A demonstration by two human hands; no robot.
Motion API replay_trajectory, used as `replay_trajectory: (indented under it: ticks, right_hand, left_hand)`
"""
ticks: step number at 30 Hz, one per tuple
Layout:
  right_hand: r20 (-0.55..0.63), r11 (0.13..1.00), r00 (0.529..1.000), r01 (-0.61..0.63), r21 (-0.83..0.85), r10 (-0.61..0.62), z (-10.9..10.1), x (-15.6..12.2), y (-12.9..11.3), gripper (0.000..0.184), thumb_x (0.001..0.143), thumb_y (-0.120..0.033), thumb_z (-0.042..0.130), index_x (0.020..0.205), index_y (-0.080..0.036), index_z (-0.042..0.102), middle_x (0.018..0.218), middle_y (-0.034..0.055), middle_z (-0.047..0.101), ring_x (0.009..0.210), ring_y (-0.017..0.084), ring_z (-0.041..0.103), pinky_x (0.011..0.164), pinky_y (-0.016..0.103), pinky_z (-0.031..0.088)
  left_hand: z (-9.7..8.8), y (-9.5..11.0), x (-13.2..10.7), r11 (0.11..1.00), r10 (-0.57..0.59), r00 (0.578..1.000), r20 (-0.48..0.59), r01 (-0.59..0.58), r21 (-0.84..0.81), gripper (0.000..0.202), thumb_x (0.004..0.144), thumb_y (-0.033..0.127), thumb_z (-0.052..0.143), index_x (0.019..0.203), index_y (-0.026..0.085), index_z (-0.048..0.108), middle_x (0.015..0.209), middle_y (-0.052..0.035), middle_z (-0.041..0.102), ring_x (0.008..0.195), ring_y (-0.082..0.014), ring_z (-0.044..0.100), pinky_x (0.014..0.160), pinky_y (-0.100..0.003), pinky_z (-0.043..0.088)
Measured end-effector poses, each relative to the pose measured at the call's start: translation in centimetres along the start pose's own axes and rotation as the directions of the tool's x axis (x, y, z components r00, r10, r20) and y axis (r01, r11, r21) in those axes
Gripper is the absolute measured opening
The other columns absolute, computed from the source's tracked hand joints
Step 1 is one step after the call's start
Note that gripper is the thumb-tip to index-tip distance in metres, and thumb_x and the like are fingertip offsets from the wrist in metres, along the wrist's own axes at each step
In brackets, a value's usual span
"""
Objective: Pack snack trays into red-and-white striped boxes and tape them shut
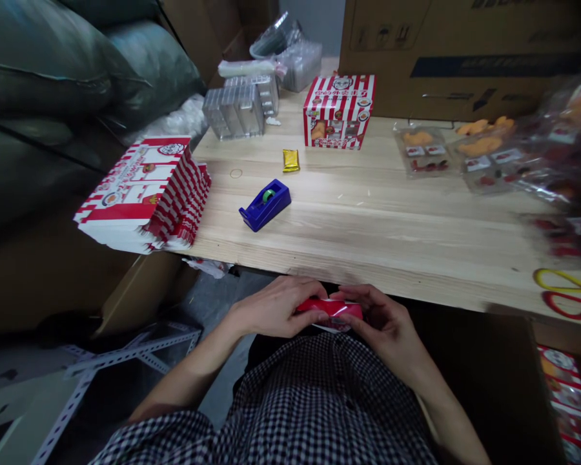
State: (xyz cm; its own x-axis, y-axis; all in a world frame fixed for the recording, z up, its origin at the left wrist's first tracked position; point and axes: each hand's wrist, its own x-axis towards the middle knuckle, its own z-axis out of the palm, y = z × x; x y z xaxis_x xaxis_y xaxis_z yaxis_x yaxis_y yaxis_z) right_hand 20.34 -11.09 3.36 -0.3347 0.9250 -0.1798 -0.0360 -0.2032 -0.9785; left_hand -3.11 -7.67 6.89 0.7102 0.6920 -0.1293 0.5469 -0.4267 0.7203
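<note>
Two bare hands here, one thing between them: the left hand (285, 307) and right hand (386, 326) are both grasping a single shiny red piece (334, 310), thumbs and fingers pinching it from either side. It's up over the lap, just off the near edge of the wooden table (368, 219), and too covered by fingers to make out its full shape. On the table I count one blue tape dispenser (274, 206), one gold packet (290, 161) lying a bit behind it, and one made-up red-and-white striped box (339, 110) standing further back. Over on the left there's one pile of striped cartons (135, 187), stacked too tight to count, with a few clear plastic cases (235, 113) behind. Right side has one pair of scissors (569, 310), one yellow handle loop and one red, plus a bunch of clear packs (423, 152) with orange bits inside; they overlap, so I can't give an exact number. One big brown box (392, 71) stands at the back.
</note>
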Motion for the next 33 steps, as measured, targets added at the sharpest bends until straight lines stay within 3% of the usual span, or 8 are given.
replay_trajectory:
  ticks: [4,9,18,20,23,27,30,33]
  right_hand:
    - [-0.020,0.999,0.999,0.026,-0.025,-0.027,-0.1,0.2,-0.1,0.030,0.088,-0.031,0.075,0.116,-0.030,0.067,0.115,0.0029,0.074,0.106,0.019,0.070,0.097,0.037,0.055]
    - [-0.041,0.996,0.998,0.038,-0.075,-0.041,-0.3,0.5,-0.1,0.024,0.090,-0.031,0.073,0.114,-0.030,0.069,0.114,0.0027,0.073,0.106,0.019,0.069,0.097,0.037,0.054]
    - [-0.028,0.998,1.000,0.005,-0.066,-0.007,-0.3,0.5,-0.1,0.019,0.088,-0.033,0.075,0.105,-0.027,0.069,0.105,0.0029,0.074,0.097,0.018,0.071,0.087,0.032,0.058]
    - [-0.039,0.998,0.999,0.014,-0.062,-0.016,-0.4,0.6,-0.1,0.021,0.088,-0.032,0.075,0.108,-0.028,0.070,0.107,0.0026,0.074,0.099,0.018,0.071,0.090,0.033,0.057]
    - [-0.073,0.997,0.996,0.044,-0.067,-0.049,-0.8,0.8,-0.1,0.026,0.090,-0.031,0.073,0.115,-0.032,0.070,0.115,0.0016,0.074,0.106,0.018,0.070,0.095,0.035,0.056]
    - [-0.207,0.991,0.973,0.075,-0.113,-0.097,-2.1,1.5,-0.2,0.026,0.088,-0.033,0.074,0.114,-0.031,0.074,0.107,0.0012,0.078,0.088,0.018,0.073,0.082,0.034,0.061]
    - [-0.309,0.988,0.945,0.067,-0.141,-0.109,-3.3,2.1,-0.8,0.028,0.089,-0.037,0.072,0.116,-0.029,0.075,0.087,0.0009,0.079,0.067,0.017,0.069,0.068,0.033,0.061]
    - [-0.231,0.947,0.945,0.164,-0.277,-0.232,-4.2,2.8,-2.4,0.032,0.094,-0.035,0.066,0.126,-0.032,0.071,0.124,0.0032,0.073,0.106,0.022,0.070,0.095,0.040,0.057]
  left_hand:
    - [-0.1,0.0,0.1,1.000,0.015,1.000,-0.027,-0.015,0.002,0.027,0.099,0.038,0.053,0.117,0.019,0.062,0.107,-0.0085,0.070,0.099,-0.0232,0.065,0.086,-0.037,0.050]
    - [0.0,0.4,0.2,1.000,0.022,0.996,-0.087,-0.023,-0.015,0.038,0.100,0.036,0.054,0.136,0.022,0.054,0.126,-0.0097,0.067,0.116,-0.0241,0.062,0.098,-0.040,0.047]
    - [0.3,1.2,0.5,0.997,-0.036,0.996,-0.077,0.040,0.059,0.022,0.097,0.037,0.055,0.093,0.018,0.066,0.088,-0.0054,0.070,0.084,-0.0207,0.065,0.078,-0.035,0.049]
    - [0.4,1.0,0.6,0.999,-0.034,0.996,-0.077,0.036,0.033,0.024,0.099,0.038,0.052,0.094,0.018,0.066,0.088,-0.0056,0.070,0.084,-0.0206,0.066,0.079,-0.035,0.050]
    - [0.4,0.1,0.5,0.995,-0.039,0.988,-0.149,0.024,-0.101,0.033,0.098,0.041,0.057,0.123,0.022,0.064,0.115,-0.0091,0.073,0.106,-0.0242,0.067,0.094,-0.041,0.050]
    - [0.6,-2.0,0.3,0.935,-0.134,0.953,-0.271,0.031,-0.353,0.075,0.086,0.040,0.075,0.152,0.028,0.041,0.139,-0.0122,0.063,0.123,-0.0267,0.061,0.106,-0.048,0.047]
    - [1.1,-3.2,0.8,0.857,-0.169,0.947,-0.275,0.003,-0.516,0.064,0.089,0.035,0.072,0.147,0.024,0.047,0.135,-0.0129,0.065,0.114,-0.0247,0.065,0.101,-0.046,0.051]
    - [1.3,-3.5,2.1,0.759,-0.188,0.959,-0.212,0.005,-0.651,0.044,0.094,0.032,0.065,0.136,0.020,0.056,0.123,-0.0114,0.071,0.103,-0.0216,0.069,0.091,-0.040,0.056]
